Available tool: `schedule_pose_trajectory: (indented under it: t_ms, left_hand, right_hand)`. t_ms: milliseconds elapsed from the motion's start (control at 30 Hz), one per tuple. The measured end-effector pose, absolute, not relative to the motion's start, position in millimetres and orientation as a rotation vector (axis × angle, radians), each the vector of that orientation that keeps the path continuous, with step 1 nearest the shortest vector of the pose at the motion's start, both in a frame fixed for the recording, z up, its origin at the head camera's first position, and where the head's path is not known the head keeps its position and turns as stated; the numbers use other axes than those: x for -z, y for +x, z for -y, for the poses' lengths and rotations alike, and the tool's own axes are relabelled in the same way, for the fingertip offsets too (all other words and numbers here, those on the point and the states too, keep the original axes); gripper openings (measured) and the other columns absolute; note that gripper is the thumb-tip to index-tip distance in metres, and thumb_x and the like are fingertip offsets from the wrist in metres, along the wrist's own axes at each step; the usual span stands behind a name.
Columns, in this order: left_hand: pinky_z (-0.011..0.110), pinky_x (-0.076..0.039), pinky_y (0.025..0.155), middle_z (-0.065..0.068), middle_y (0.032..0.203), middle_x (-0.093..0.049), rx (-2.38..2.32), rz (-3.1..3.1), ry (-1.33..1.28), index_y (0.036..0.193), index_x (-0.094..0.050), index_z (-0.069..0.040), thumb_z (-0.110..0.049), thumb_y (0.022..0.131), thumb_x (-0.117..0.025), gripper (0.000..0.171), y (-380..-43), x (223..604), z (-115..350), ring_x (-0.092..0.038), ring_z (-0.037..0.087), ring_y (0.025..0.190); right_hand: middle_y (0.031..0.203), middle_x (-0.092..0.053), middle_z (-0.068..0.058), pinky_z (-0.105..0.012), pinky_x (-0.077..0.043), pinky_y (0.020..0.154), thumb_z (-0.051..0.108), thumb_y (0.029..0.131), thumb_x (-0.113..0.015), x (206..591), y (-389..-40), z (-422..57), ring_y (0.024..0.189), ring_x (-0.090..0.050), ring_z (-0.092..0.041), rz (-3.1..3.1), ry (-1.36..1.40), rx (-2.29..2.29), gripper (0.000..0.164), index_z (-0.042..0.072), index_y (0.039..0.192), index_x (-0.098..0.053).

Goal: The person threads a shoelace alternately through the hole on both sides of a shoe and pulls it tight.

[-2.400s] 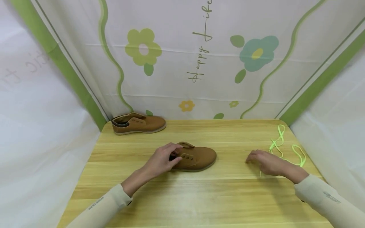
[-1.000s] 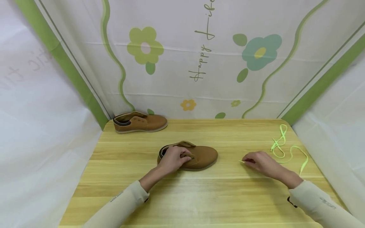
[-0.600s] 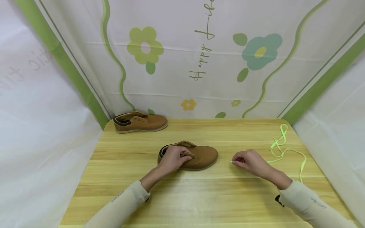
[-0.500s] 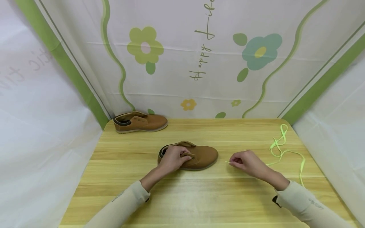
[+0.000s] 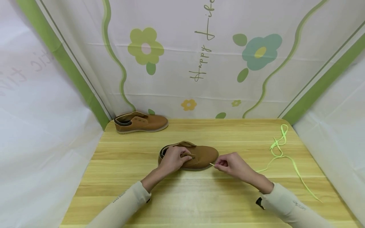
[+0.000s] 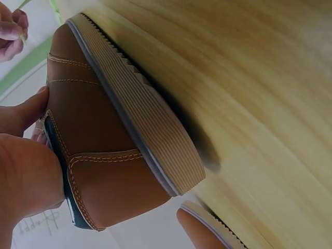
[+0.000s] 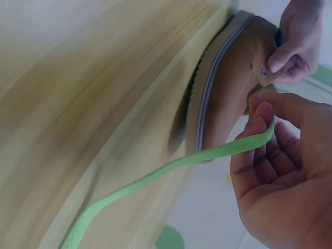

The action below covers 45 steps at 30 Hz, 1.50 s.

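A brown lace-up shoe (image 5: 206, 154) sits mid-table, toe pointing right, with no lace in its visible eyelets. My left hand (image 5: 172, 160) reaches over its opening and pinches the near eyelet flap (image 5: 194, 157) between thumb and fingers. Beside the toe, my right hand (image 5: 233, 166) pinches a light green shoelace (image 7: 223, 150) close to its tip, which sticks out leftward toward the shoe. The lace trails under the right hand to loose loops on the right of the table. In the left wrist view, the shoe's heel and ribbed sole (image 6: 140, 114) show beside the left hand.
A second brown shoe (image 5: 151, 123), also unlaced, stands at the table's back left corner. The wooden table (image 5: 182, 202) ends at a white curtain (image 5: 176, 69) printed with flowers. White fabric also hangs on both sides.
The left hand has moved onto the shoe's flap and pinches it. My right hand has picked up the shoelace end and carried it left to the toe, drawing the trailing lace along.
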<state>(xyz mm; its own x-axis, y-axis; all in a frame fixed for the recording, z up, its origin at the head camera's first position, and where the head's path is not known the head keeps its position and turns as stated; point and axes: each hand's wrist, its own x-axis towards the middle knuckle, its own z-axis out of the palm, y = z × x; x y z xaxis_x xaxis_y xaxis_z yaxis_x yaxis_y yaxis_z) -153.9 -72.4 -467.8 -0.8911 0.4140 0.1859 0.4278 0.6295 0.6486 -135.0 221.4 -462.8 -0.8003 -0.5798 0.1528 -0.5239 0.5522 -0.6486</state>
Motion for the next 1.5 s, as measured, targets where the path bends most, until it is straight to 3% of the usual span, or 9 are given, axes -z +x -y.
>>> schedule_pose_trajectory:
  t_ms: [267,833,1300,1500]
  left_hand:
    - [0.019,-0.029,0.048,-0.002,0.087,-0.079,1.112,2.807,-0.725,0.098,-0.083,-0.014,-0.019,0.092,-0.084,0.007,-153,469,72,-0.033,-0.001,0.046]
    - [0.021,-0.034,0.055,-0.005,0.079,-0.076,1.081,2.786,-0.730,0.095,-0.083,-0.015,-0.018,0.091,-0.085,0.006,-153,470,72,-0.033,-0.001,0.049]
    - [0.029,-0.038,0.075,-0.007,0.078,-0.076,1.055,2.779,-0.697,0.094,-0.082,-0.018,-0.020,0.090,-0.086,0.007,-152,472,71,-0.034,-0.001,0.050]
    - [0.022,-0.038,0.060,-0.006,0.080,-0.076,1.098,2.754,-0.725,0.093,-0.081,-0.017,-0.017,0.089,-0.087,0.007,-151,473,72,-0.039,-0.003,0.052]
  right_hand:
    - [0.077,-0.074,0.007,-0.021,-0.055,0.061,0.008,0.095,-0.080,467,-136,-194,0.067,-0.063,0.003,-2.726,-0.945,1.091,0.007,0.009,0.088,-0.080]
    - [0.073,-0.071,0.009,-0.020,-0.053,0.058,0.007,0.093,-0.080,475,-143,-157,0.062,-0.059,0.004,-2.736,-0.829,1.227,0.012,0.011,0.082,-0.079]
    - [0.073,-0.072,0.007,-0.020,-0.053,0.059,0.007,0.092,-0.081,483,-144,-148,0.062,-0.059,0.004,-2.800,-0.791,1.251,0.013,0.012,0.080,-0.078]
    - [0.072,-0.072,0.007,-0.020,-0.052,0.059,0.008,0.092,-0.082,486,-145,-146,0.062,-0.059,0.002,-2.838,-0.784,1.264,0.015,0.013,0.078,-0.077]
